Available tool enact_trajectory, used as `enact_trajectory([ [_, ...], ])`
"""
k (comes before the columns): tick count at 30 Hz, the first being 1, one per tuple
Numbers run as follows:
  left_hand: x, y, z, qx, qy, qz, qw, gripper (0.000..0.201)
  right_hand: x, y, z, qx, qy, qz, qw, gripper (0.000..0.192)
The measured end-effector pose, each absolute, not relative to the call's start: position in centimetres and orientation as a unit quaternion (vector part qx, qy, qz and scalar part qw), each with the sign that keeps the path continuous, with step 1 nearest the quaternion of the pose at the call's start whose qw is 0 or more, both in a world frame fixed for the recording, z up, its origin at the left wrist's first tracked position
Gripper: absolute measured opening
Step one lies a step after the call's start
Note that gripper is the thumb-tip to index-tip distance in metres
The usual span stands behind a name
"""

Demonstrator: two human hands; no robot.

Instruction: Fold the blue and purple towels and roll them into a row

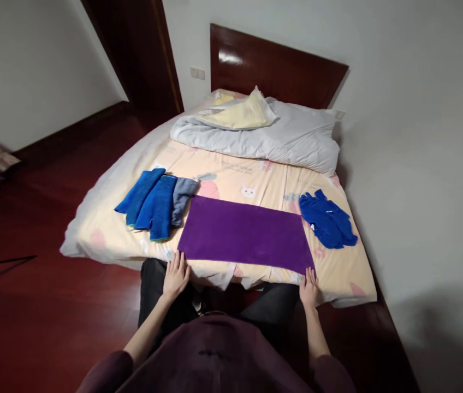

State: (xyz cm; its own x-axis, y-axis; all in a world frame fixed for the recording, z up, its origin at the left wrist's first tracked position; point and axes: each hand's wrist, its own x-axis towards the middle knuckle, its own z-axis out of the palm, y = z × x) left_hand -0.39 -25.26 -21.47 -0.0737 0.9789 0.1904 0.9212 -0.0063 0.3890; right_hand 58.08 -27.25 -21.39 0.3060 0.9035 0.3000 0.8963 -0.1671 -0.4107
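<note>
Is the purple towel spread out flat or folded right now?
Spread flat: the purple towel lies as one smooth rectangle on the bed, left hand and right hand at its near corners.

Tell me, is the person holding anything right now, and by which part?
Each hand is at a near corner of the flat purple rectangular towel: left hand at the near-left corner, right hand at the near-right. Whether the fingers pinch or merely rest cannot be told.

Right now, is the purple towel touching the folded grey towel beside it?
Touching: the head view shows the purple towel with its far left corner meeting the grey towel.
</note>
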Motion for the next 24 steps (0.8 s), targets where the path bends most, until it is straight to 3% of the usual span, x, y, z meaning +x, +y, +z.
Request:
enact_trajectory([
  [8,-0.3,-28.3,-21.9,0.694,0.689,0.191,0.082,0.075,50.6,-30.2,-19.5,-0.803,-0.431,0.053,0.407,0.068],
  [13,-0.2,-28.4,-21.8,0.708,0.68,0.178,0.065,0.074,41.4,-30.3,-19.2,-0.739,-0.277,0.319,0.525,0.066],
  [17,-0.3,-28.4,-21.5,0.72,0.676,0.15,0.048,0.07,34.6,-29.7,-18.6,-0.616,-0.149,0.496,0.594,0.053],
  [24,-0.2,-28.3,-21.5,0.721,0.679,0.134,0.034,0.071,29.4,-28.5,-17.4,-0.519,-0.053,0.585,0.62,0.036],
])
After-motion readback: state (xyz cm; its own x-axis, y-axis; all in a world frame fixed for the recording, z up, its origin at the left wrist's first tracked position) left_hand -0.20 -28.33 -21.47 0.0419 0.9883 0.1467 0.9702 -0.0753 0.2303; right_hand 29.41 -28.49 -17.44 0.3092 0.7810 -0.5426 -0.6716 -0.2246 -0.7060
